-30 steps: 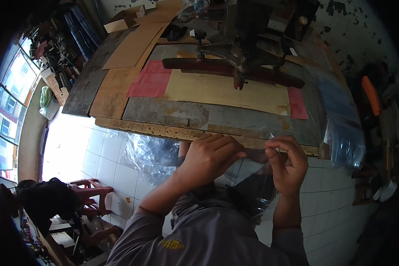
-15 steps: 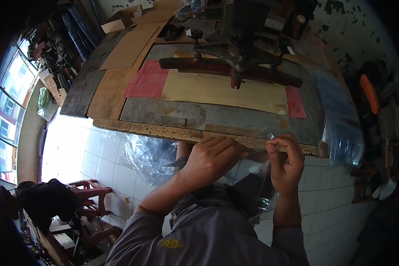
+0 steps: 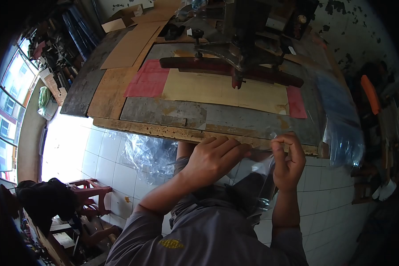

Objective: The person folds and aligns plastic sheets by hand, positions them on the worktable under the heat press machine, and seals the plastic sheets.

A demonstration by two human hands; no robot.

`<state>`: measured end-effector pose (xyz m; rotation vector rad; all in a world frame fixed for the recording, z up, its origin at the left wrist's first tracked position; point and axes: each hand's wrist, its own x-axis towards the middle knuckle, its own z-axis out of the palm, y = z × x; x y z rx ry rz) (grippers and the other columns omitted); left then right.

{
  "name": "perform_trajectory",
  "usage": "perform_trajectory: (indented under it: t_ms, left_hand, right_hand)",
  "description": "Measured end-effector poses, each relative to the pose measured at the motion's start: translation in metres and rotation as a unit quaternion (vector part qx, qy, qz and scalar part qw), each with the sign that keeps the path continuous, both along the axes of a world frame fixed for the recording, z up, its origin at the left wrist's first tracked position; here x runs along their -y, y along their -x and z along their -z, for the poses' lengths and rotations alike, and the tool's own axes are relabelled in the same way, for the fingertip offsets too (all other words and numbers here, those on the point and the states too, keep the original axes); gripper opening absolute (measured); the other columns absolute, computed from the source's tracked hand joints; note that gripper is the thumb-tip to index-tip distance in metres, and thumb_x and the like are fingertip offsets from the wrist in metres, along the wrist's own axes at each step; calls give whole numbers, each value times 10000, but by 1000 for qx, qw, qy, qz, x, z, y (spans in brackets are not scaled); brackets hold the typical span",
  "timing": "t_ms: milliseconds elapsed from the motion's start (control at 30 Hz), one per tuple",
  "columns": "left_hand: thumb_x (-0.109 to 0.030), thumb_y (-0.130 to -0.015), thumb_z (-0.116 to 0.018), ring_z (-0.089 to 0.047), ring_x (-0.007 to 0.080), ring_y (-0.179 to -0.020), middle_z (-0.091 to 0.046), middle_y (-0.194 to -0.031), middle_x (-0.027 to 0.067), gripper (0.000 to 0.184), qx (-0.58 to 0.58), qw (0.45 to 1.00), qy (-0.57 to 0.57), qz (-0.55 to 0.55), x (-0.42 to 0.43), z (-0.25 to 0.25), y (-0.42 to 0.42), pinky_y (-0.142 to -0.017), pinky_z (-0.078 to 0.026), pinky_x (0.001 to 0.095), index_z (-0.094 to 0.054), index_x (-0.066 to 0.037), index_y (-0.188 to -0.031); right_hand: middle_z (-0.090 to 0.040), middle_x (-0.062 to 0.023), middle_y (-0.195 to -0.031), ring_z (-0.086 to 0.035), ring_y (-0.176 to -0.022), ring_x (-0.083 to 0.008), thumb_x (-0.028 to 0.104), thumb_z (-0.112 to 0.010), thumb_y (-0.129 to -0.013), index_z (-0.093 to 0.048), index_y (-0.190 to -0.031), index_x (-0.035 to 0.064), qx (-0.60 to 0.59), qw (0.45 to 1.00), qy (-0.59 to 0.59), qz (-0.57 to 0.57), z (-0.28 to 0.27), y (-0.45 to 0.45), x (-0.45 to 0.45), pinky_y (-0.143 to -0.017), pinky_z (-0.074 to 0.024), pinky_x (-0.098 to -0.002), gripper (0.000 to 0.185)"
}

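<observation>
A clear plastic sheet (image 3: 262, 177) hangs between my hands at the table's front edge, in front of my lap. Its upper right corner is pinched between the thumb and finger of my right hand (image 3: 289, 162). My left hand (image 3: 215, 158) is curled over the sheet's upper left part, its fingertips hidden against the wooden edge (image 3: 164, 132). Whether the plastic is a single sheet or a bag, I cannot tell. Beyond my hands, a yellow sheet with pink ends (image 3: 217, 91) lies on the grey metal plate (image 3: 159, 113), under a dark press bar (image 3: 199, 65).
A stack of clear plastic (image 3: 341, 119) drapes over the table's right side. Crumpled plastic (image 3: 148, 155) lies below the front edge at left. Cardboard (image 3: 131, 48) rests on the table's left. Another person (image 3: 46, 204) is at lower left, near a red stool (image 3: 91, 195).
My right hand has shifted very slightly to the right, still pinching the plastic. My left hand has moved only a little, and the press is still.
</observation>
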<state>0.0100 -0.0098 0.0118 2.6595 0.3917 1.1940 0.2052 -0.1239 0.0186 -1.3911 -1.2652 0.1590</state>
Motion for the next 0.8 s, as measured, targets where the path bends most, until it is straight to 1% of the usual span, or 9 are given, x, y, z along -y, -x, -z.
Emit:
perform_trajectory:
  t_ms: [200, 300, 333, 433, 467, 567, 600, 700, 800]
  left_hand:
    - [-136, -862, -828, -735, 188, -804, -754, -906, 11, 111, -81, 996, 3, -46, -28, -43, 44, -667, -568, 347, -761, -95, -940]
    - [-126, -838, -838, -748, 224, -824, -765, -910, 32, 116, -64, 997, 21, -43, -55, -48, 57, -699, -583, 361, -760, -72, -906]
    - [-102, -860, -842, -776, 216, -861, -789, -935, 45, 107, -80, 993, 66, -49, -62, -47, 60, -753, -599, 348, -757, -50, -900]
    - [-109, -911, -820, -777, 176, -879, -805, -942, 25, 116, 33, 962, 271, 15, -80, -25, 56, -780, -597, 324, -774, -63, -1007]
    - [-76, -932, -811, -789, 164, -945, -819, -966, 64, 214, 35, 956, 290, 7, -83, -21, 55, -843, -604, 317, -755, -24, -1132]
    - [-70, -923, -823, -789, 156, -962, -821, -979, 90, 328, 76, 941, 330, 4, -78, -11, 46, -862, -597, 320, -713, -12, -1226]
    - [-74, -957, -795, -788, 166, -965, -821, -997, 118, 335, 83, 930, 358, 17, -77, -9, 44, -881, -601, 323, -692, 14, -1263]
    - [-106, -990, -765, -782, 158, -946, -824, -1007, 92, 299, 110, 881, 459, 41, -75, -1, 40, -897, -601, 311, -700, -1, -1263]
    - [-105, -1019, -732, -778, 154, -946, -823, -1024, 104, 282, 127, 862, 484, 80, -77, 5, 36, -887, -603, 304, -691, 20, -1269]
  right_hand:
    - [-718, -152, -955, -732, -978, -234, 145, -506, -1121, -557, -1152, 12, -63, 989, -132, 32, 6, -48, -2, -989, -531, -417, 145]
    - [-731, -134, -917, -742, -953, -247, 188, -536, -1125, -560, -1146, 25, -33, 992, -123, 19, 21, -72, -3, -995, -529, -415, 165]
    - [-732, -110, -883, -733, -884, -229, 240, -567, -1124, -567, -1149, 29, -47, 991, -124, 22, 27, -75, -6, -963, -531, -389, 212]
    - [-733, -106, -887, -713, -832, -193, 254, -592, -1116, -587, -1152, 18, -131, 985, -87, 69, 34, -79, -8, -885, -535, -346, 239]
    - [-732, -102, -883, -704, -818, -182, 255, -598, -1114, -597, -1148, 16, -145, 983, -77, 76, 36, -80, -10, -861, -532, -336, 241]
    - [-728, -92, -870, -681, -784, -157, 251, -610, -1107, -624, -1136, 14, -181, 978, -52, 91, 39, -85, -14, -805, -528, -314, 239]
    - [-727, -89, -866, -678, -778, -155, 244, -610, -1105, -631, -1130, 15, -190, 976, -46, 93, 40, -87, -13, -797, -528, -311, 231]
    - [-718, -83, -863, -657, -776, -149, 244, -608, -1103, -643, -1121, 18, -226, 969, -35, 92, 41, -94, -13, -797, -522, -313, 230]
    - [-714, -81, -867, -651, -793, -146, 257, -609, -1103, -647, -1127, 19, -230, 968, -31, 94, 42, -100, -12, -807, -514, -313, 243]
